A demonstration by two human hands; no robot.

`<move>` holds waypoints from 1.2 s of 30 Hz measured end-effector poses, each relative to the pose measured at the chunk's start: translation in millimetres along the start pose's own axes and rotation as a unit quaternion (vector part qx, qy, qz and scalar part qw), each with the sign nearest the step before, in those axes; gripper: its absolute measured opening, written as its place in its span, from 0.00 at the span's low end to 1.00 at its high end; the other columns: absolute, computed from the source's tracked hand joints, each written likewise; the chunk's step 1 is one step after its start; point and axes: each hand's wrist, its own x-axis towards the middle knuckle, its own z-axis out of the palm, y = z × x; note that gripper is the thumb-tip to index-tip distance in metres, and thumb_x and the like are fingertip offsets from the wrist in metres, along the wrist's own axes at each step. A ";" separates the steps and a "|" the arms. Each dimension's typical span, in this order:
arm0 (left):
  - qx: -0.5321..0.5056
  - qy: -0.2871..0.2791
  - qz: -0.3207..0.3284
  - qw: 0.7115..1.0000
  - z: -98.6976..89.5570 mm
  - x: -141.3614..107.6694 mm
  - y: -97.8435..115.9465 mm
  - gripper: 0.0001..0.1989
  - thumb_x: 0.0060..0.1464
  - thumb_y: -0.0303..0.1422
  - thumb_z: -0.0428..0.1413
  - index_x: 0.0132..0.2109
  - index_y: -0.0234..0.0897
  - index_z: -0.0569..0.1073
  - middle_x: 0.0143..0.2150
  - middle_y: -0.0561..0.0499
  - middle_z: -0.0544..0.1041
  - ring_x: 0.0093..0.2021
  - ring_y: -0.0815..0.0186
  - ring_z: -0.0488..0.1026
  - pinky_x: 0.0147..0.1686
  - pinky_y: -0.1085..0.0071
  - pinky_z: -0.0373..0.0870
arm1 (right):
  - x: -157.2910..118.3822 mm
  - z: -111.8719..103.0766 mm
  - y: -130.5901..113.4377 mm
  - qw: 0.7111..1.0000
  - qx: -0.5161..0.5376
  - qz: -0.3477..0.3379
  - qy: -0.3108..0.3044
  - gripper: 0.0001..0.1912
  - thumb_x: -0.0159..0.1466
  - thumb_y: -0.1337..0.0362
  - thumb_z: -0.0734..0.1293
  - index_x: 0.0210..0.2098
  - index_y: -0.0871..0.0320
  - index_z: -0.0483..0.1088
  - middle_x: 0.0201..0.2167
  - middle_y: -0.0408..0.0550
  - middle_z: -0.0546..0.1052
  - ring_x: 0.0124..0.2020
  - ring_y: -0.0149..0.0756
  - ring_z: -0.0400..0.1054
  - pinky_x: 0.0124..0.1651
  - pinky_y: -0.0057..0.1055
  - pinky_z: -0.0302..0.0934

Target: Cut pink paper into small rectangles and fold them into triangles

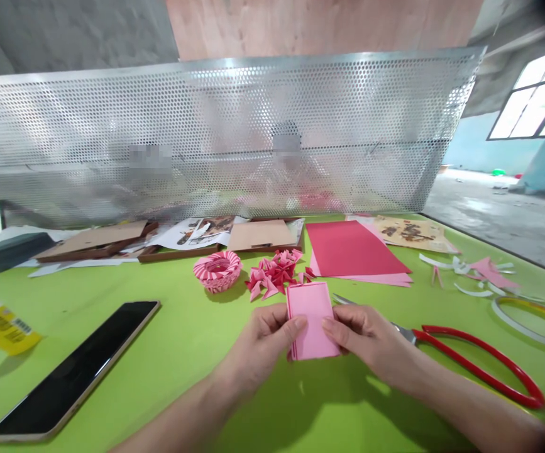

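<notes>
1. The left hand (258,343) and right hand (366,336) hold a small folded pink paper rectangle (312,321) between them, just above the green table (112,327), in front of the person.
2. Both thumbs rest on the paper's upper face at its left and right edges. The other fingers curl close behind it, so both hands are closed on the paper in a firm pinch.
3. Scissors with red loop handles (479,365) lie just right of the right hand, their blades reaching toward the paper.
4. Farther off lie a woven pink paper bowl (218,270) and, just right of it, a cluster of folded pink-red paper pieces (272,272).
5. A red paper sheet (352,248) overlaps pink sheets farther right.
6. A black smartphone (71,371) lies near left.
</notes>
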 end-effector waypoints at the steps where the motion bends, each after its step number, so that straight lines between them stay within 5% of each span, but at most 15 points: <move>1: -0.005 0.002 0.001 1.000 -0.8 -0.2 0.5 0.17 0.48 0.44 0.56 0.30 0.30 0.74 0.22 0.53 0.69 0.21 0.73 0.60 0.22 0.76 0.55 | -0.7 -0.4 0.0 1.000 -0.014 0.007 -0.010 0.19 0.64 0.54 0.58 0.21 0.60 0.61 0.18 0.39 0.59 0.21 0.28 0.51 0.24 0.26 0.44; 9: -0.026 0.006 0.020 0.999 -1.8 0.8 2.9 0.16 0.50 0.41 0.55 0.24 0.31 0.70 0.20 0.54 0.67 0.21 0.73 0.60 0.21 0.77 0.56 | -3.1 0.5 -2.0 0.994 -0.108 -0.015 0.005 0.19 0.64 0.58 0.57 0.20 0.59 0.60 0.16 0.38 0.58 0.19 0.27 0.50 0.22 0.26 0.44; 19: 0.013 -0.034 -0.001 0.999 -1.6 -1.3 0.9 0.14 0.50 0.38 0.56 0.32 0.29 0.75 0.24 0.51 0.71 0.22 0.74 0.61 0.22 0.78 0.57 | -1.1 -1.7 -3.6 0.998 0.059 0.015 -0.017 0.15 0.63 0.56 0.59 0.27 0.60 0.66 0.24 0.43 0.65 0.26 0.31 0.57 0.29 0.26 0.52; 36: -0.060 -0.018 -0.048 0.997 0.8 3.0 -10.2 0.12 0.43 0.36 0.62 0.33 0.31 0.76 0.25 0.52 0.73 0.25 0.72 0.66 0.27 0.76 0.61 | 0.5 5.5 6.0 0.998 -0.026 -0.018 0.049 0.15 0.62 0.58 0.60 0.23 0.62 0.65 0.19 0.40 0.57 0.21 0.28 0.48 0.23 0.27 0.45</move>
